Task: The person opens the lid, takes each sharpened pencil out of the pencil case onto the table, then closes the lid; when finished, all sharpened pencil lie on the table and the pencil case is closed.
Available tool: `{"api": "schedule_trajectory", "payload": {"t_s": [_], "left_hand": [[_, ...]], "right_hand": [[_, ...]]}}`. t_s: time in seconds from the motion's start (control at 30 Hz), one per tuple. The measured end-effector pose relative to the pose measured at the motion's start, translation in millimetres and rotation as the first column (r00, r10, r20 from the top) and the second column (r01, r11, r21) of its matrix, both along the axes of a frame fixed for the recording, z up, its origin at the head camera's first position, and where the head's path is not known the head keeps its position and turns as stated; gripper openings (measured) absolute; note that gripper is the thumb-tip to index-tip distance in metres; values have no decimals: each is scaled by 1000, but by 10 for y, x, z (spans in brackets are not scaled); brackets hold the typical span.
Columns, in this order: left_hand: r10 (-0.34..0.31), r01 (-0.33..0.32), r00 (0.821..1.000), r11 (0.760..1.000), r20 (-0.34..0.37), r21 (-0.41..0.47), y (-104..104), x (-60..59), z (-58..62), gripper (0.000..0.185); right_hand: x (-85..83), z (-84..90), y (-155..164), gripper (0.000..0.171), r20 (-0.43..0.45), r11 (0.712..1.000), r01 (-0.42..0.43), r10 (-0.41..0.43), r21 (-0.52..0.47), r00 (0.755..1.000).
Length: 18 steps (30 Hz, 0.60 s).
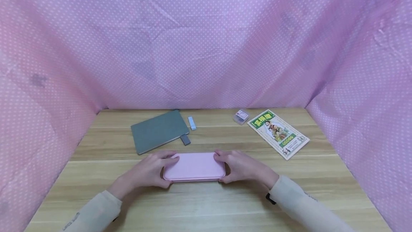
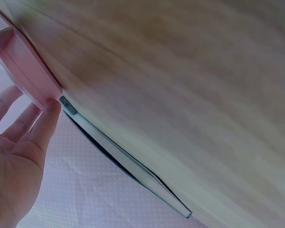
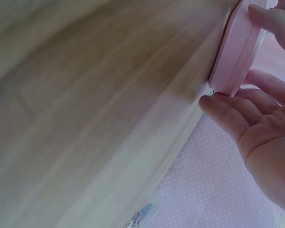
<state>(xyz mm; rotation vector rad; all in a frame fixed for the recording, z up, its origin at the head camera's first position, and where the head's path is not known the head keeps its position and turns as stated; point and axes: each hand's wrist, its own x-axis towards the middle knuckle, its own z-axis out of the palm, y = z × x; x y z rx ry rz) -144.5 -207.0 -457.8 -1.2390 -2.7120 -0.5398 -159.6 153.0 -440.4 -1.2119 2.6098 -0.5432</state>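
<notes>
Broadly, a pink dotted curtain (image 1: 206, 38) walls in a wooden table (image 1: 206, 207) on three sides. On the table, toward 11 o'clock from the hands, lies a grey tablet (image 1: 159, 130), with a small dark tab (image 1: 185, 139) touching its near right corner and a pale blue stick (image 1: 191, 123) just beside its right edge. Toward 1 o'clock lies a printed leaflet (image 1: 278, 133) with a green heading, and a small clear card box (image 1: 241, 116) sits just beside its far corner. Near the table's middle, at 12 o'clock from the person, a flat pink case (image 1: 194, 167) lies with its long side across the view. The left hand (image 1: 149, 171) grips the case's left end, fingers curled round the far edge and thumb on the near edge; in the left wrist view the fingertips (image 2: 50, 111) press the case (image 2: 26, 71) at its corner. The right hand (image 1: 239, 167) grips the right end the same way, and the right wrist view shows its fingers (image 3: 223, 114) curled against the rim of the case (image 3: 237, 52). Both sleeves are cream.
</notes>
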Motion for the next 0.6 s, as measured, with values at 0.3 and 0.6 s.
{"api": "schedule_trajectory", "payload": {"t_s": [0.3,0.6], "left_hand": [[-18,17,1000,1000,-23,-7,8,5,0,77],[-23,23,999,1000,-26,-16,12,14,8,77]], "right_hand": [[-9,2,-3,76,-1,1000,-5,5,-13,1000],[-5,-11,-12,77,-34,1000,-16,16,-21,999]]}}
